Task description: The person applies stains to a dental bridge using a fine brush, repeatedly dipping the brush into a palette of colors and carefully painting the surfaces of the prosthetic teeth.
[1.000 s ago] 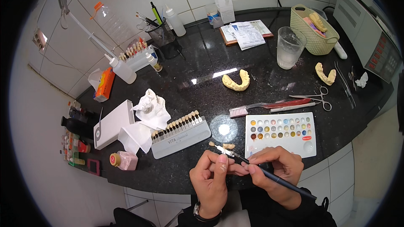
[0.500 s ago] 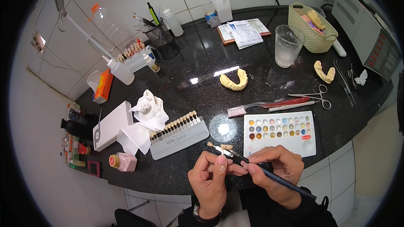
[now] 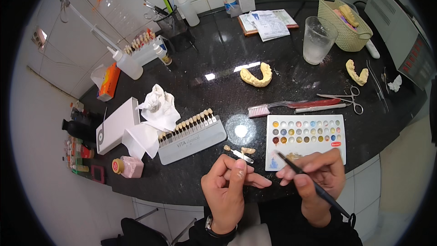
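My left hand point(image 3: 227, 191) is closed on a small tooth-coloured dental piece point(image 3: 247, 150), held up on a short pin at the fingertips. A single shade tab point(image 3: 226, 148) is just left of that piece; whether I grip it is unclear. My right hand point(image 3: 325, 184) grips a long dark brush point(image 3: 326, 196), its tip over the lower left of a white palette point(image 3: 327, 156) with several coloured wells. The grey shade guide point(image 3: 192, 148), lined with tooth tabs, lies left of my hands. A yellow dental cast point(image 3: 256, 79) sits farther back.
Crumpled tissues point(image 3: 157, 107), a white case point(image 3: 117, 125) and a pink jar point(image 3: 132, 167) are at left. A toothbrush point(image 3: 291, 105), scissor-like clamp point(image 3: 354, 100), another cast point(image 3: 357, 75), glass point(image 3: 316, 41) and basket point(image 3: 346, 34) are behind and right. A grey machine point(image 3: 400, 27) stands at far right.
My right hand has moved right, away from my left hand, drawing the brush from the dental piece to the palette. The whole view has shifted slightly.
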Demonstrator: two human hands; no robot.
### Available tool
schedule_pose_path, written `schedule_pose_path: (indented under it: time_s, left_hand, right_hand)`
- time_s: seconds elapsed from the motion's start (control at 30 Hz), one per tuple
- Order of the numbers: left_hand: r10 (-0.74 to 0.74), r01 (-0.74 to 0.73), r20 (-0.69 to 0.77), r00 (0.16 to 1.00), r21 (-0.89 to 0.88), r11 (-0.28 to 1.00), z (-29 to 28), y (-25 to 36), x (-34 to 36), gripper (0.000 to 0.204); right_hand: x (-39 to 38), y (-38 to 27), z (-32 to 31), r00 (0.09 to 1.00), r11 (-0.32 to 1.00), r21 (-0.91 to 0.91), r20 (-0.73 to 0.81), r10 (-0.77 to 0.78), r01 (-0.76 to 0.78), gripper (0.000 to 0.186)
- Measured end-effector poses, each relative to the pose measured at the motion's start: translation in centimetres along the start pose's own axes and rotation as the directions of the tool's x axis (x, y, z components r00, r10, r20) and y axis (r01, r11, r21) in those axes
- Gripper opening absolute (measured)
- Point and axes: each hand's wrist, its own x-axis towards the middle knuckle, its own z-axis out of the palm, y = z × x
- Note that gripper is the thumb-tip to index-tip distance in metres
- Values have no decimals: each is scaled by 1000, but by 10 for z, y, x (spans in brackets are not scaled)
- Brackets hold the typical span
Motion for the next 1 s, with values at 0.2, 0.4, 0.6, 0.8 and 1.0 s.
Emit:
schedule_pose_path:
  time_s: [0.2, 0.4, 0.6, 0.8, 1.0]
  left_hand:
    - [12, -16, 85, 996, 39, 999, -5, -2, -1, 22]
    - [121, -165, 173, 977, 268, 949, -7, -5, -6, 17]
    - [323, -397, 242, 915, 402, 825, -3, -8, -5, 12]
    - [390, -459, 243, 888, 438, 773, -4, -12, -6, 6]
    - [338, -360, 126, 933, 261, 896, -2, -13, -4, 8]
  right_hand:
    - [2, -23, -36, 981, 924, -340, -24, -191, 172, 32]
    - [7, -25, -50, 946, 863, -457, -124, -301, 215, 37]
    - [5, -17, -51, 940, 845, -479, -106, -324, 238, 31]
    - [7, -6, -53, 888, 804, -495, -126, -442, 329, 27]
    - [5, -2, -58, 838, 752, -510, -104, -535, 417, 23]
